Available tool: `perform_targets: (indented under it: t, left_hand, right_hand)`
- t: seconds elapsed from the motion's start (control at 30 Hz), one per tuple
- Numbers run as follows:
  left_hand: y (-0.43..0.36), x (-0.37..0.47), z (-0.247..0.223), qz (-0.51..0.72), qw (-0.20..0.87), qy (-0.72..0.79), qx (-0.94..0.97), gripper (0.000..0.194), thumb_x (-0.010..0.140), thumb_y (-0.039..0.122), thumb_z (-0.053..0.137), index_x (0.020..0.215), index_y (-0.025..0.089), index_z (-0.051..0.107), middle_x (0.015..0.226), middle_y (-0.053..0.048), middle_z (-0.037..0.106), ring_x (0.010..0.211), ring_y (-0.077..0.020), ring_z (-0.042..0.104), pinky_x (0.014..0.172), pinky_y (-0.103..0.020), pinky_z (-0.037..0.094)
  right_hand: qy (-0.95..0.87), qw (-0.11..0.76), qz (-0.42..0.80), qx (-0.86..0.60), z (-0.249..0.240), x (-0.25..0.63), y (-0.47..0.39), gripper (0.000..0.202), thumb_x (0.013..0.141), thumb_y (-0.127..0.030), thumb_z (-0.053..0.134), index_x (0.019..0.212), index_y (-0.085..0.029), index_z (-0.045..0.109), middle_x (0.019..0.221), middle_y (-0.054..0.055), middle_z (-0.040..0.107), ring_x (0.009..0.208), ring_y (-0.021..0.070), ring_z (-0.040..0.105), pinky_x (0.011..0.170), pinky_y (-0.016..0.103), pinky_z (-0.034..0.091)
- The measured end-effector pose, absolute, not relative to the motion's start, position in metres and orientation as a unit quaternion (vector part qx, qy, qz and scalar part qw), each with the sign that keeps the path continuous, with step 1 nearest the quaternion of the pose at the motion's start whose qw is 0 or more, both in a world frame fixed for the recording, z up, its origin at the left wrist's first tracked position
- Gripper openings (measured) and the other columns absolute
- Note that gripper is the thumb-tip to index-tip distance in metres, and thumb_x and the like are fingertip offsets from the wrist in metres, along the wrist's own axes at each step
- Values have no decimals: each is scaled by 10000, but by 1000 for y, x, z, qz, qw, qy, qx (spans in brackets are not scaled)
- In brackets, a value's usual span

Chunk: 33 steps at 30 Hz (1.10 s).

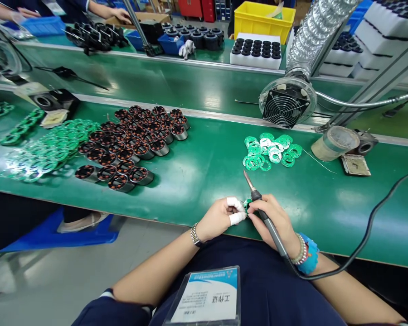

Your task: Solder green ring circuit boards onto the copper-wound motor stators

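My left hand [219, 218], with white tape on two fingertips, pinches a small green ring-shaped circuit board [247, 204] near the front edge of the bench. The board is mostly hidden by fingers. Across my right hand [277, 219] lies a soldering iron [271, 228], gripped with its tip angled up and away. Fingertips of that hand also touch the board. A loose pile of green and white ring boards [267, 147] lies just beyond the iron's tip.
Rows of copper-wound motor stators [136, 149] stand left, beside stacked green board panels [51, 149]. A fan [284, 107] on a foil duct hangs at the back. Right are a round tin [335, 142] and a sponge tray [355, 165]. The iron's cord [369, 231] loops rightward. A co-worker's hand [122, 16] shows behind.
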<state>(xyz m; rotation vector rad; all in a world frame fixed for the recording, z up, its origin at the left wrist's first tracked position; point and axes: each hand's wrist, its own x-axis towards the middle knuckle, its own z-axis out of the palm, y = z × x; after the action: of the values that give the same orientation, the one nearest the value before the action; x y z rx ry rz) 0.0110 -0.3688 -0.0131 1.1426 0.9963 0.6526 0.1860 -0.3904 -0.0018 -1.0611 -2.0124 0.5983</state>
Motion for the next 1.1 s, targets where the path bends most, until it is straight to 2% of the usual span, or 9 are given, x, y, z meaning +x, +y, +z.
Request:
perform_targets:
  t: [0.37, 0.57, 0.7, 0.8, 1.1]
  left_hand:
    - [-373, 9, -14, 306, 704, 432, 473, 196, 691, 298, 661, 716, 132, 560, 671, 4, 569, 619, -104, 557, 641, -254, 477]
    - [-377, 10, -13, 297, 716, 449, 445, 183, 725, 300, 632, 734, 139, 546, 663, -11, 618, 627, -120, 604, 677, -273, 497]
    - [-377, 9, -14, 292, 711, 460, 445, 154, 741, 276, 610, 733, 137, 543, 661, -21, 638, 631, -124, 613, 693, -276, 490]
    - [-376, 8, -14, 291, 712, 460, 444, 136, 743, 260, 603, 727, 139, 541, 666, -22, 642, 635, -124, 612, 695, -272, 485]
    - [-376, 6, -13, 283, 705, 457, 463, 104, 762, 230, 576, 722, 142, 535, 685, -26, 646, 667, -127, 614, 712, -269, 476]
  right_hand:
    - [-776, 411, 239, -415, -4, 178, -390, 271, 798, -70, 499, 1033, -201, 536, 760, 36, 561, 750, 175, 515, 682, 326, 476]
    - [-767, 422, 225, -429, 6, 189, -392, 245, 777, -76, 554, 996, -186, 566, 828, 56, 606, 831, 189, 540, 740, 345, 473]
    - [-766, 432, 248, -406, 22, 209, -399, 271, 775, -49, 551, 1008, -178, 603, 723, 34, 585, 684, 149, 533, 602, 285, 460]
    - [-779, 433, 262, -369, 29, 221, -405, 370, 750, -50, 571, 1101, -164, 589, 704, 35, 592, 664, 154, 535, 602, 305, 467]
    - [-766, 406, 311, -389, 31, 226, -410, 253, 751, -70, 549, 965, -154, 654, 683, 49, 627, 633, 156, 559, 561, 300, 478]
